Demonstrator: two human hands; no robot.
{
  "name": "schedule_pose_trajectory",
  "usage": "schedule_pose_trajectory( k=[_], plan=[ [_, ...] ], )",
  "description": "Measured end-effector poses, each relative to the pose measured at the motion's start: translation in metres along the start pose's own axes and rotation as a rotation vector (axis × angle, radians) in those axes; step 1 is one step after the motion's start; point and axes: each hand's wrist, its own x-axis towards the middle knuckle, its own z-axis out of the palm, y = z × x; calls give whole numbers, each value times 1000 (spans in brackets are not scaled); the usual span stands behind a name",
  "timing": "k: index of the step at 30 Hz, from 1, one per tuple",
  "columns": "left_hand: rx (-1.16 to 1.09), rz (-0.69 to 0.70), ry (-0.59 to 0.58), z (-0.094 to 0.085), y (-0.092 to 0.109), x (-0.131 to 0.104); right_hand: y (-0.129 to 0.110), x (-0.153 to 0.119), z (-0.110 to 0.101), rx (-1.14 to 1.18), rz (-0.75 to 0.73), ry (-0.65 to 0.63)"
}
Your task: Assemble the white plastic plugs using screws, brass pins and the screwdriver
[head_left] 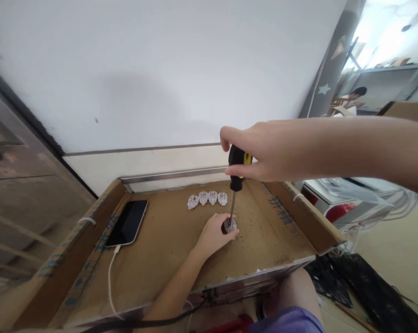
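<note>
My right hand (241, 155) is closed round the black and yellow handle of a screwdriver (235, 178), which stands nearly upright. Its shaft runs down to a small clear plug (230, 226) on the cardboard. Fingers of my left hand (215, 231) grip that plug from both sides; a dark part shows beside the thumb and finger. Whether the tip sits in a screw is too small to make out. Behind my left hand, several clear plugs (212, 197) with metal pins stand in a row, apart from both hands.
A phone (128, 223) with a white cable (110, 282) lies on the left of the cardboard-lined table (167, 245). Raised cardboard edges (309, 219) border both sides. A white wall (160, 83) rises behind. Far right, another person (355, 97) sits. Black plastic (371, 291) lies on the floor.
</note>
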Motion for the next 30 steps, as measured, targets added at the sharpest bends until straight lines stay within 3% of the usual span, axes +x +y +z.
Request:
schedule_pose_trajectory(
  k=[2,7,13,18,23,27,30],
  plan=[
    [-1,-7,7,1,-1,0,2,1,0,-66,38,54],
    [11,8,5,1,-2,1,5,1,0,2,25,-120],
    [26,22,-7,0,-3,0,1,3,7,-83,7,168],
    [22,32,-16,0,-4,0,2,0,3,50,-87,0],
    [16,4,-11,0,-2,0,5,3,6,-64,5,144],
    [21,1,-21,0,-1,0,6,3,6,51,-67,24],
    [25,0,-27,-1,-1,0,3,1,5,-19,-40,76]
  ],
)
